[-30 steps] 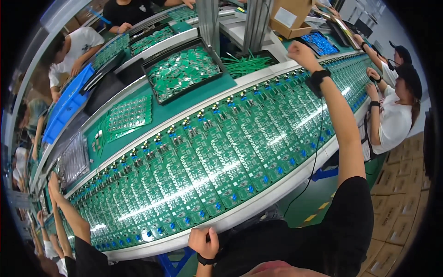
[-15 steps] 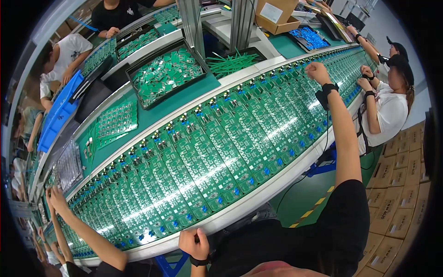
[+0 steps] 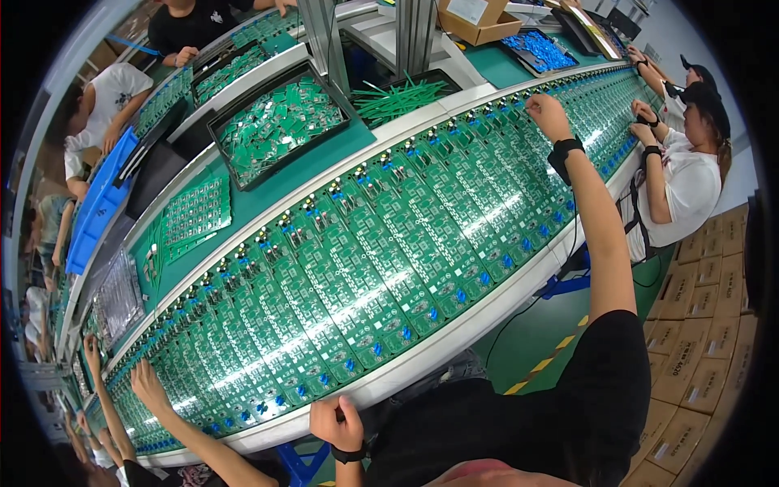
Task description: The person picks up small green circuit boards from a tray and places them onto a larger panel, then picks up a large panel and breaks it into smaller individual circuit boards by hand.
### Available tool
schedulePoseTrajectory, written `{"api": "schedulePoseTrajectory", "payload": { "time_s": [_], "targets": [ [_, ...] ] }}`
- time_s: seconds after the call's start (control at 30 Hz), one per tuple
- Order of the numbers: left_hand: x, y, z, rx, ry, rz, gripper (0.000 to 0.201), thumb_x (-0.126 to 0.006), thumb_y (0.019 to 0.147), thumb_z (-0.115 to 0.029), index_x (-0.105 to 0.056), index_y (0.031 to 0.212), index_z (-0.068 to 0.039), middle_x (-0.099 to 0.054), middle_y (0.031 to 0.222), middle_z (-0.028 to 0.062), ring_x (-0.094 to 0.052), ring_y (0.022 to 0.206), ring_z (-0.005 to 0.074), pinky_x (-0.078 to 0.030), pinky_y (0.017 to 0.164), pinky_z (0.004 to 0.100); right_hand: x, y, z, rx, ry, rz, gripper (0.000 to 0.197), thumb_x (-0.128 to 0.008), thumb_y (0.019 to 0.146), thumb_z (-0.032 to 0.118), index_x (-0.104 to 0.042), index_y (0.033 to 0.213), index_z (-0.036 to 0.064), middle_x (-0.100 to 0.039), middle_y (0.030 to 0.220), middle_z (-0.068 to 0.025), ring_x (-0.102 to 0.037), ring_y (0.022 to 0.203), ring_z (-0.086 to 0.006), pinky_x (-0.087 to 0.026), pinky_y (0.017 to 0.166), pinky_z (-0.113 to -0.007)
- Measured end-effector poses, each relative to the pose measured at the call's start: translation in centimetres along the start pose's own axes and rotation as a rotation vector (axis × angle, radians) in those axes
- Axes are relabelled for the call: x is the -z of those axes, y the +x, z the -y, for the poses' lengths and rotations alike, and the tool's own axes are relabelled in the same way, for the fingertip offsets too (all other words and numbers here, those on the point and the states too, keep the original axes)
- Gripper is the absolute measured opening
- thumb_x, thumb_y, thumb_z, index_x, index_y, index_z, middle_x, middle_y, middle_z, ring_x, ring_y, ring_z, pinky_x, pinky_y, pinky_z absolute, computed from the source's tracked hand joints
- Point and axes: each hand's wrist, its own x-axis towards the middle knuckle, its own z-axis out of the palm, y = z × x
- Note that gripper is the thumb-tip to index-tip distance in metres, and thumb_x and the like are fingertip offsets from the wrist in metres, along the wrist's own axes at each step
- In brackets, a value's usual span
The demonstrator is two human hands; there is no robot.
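A long row of green circuit boards [image 3: 389, 235] lies side by side in front of me. Several small upright parts line its far edge, and blue components [image 3: 407, 333] sit along the near edge. My right hand [image 3: 549, 118] is held over the far part of the row on the right. Its fingers are curled together; anything between them is too small to make out. At the near rail [image 3: 454, 325], my left hand [image 3: 337, 424] is closed in a loose fist, its inside hidden. Both wrists wear black straps, and a thin cord hangs by the right one.
Beyond the row stand a black tray of small green boards [image 3: 280, 130], a bin of green strips [image 3: 402, 99] and a tray of blue parts [image 3: 540, 50]. A co-worker's hand [image 3: 149, 385] is over the boards at left. Stacked cartons [image 3: 690, 357] stand right.
The view has shifted slightly. The co-worker's hand at the left has moved from the far edge toward the near side, over the boards. My own hands keep much the same pose.
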Motion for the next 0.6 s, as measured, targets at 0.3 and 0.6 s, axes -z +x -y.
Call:
{"api": "schedulePoseTrajectory", "payload": {
  "time_s": [0.3,0.6],
  "targets": [
    [-0.3,-0.1,-0.2,0.012,0.02,0.005,0.017,-0.055,0.078,-0.006,-0.048,0.063,-0.002,-0.041,0.055,0.0073,-0.037,0.048,0.0204,-0.025,0.045,0.0313,-0.1,-0.5,1.1,-0.137,-0.077,-0.005,0.008,-0.061,0.072,0.01,-0.059,0.078,0.0053,-0.06,0.071,-0.0095,-0.059,0.066,-0.0246,-0.046,0.059,-0.033],
    [-0.2,0.0,-0.2,0.002,0.033,0.015,0.017,-0.054,0.078,-0.006,-0.047,0.063,-0.002,-0.04,0.056,0.0079,-0.037,0.048,0.021,-0.025,0.045,0.0319,-0.8,-0.1,0.2,-0.124,-0.095,-0.036,0.007,-0.06,0.072,0.01,-0.058,0.076,0.004,-0.06,0.068,-0.0106,-0.058,0.063,-0.0271,-0.046,0.058,-0.035]
  ]
}}
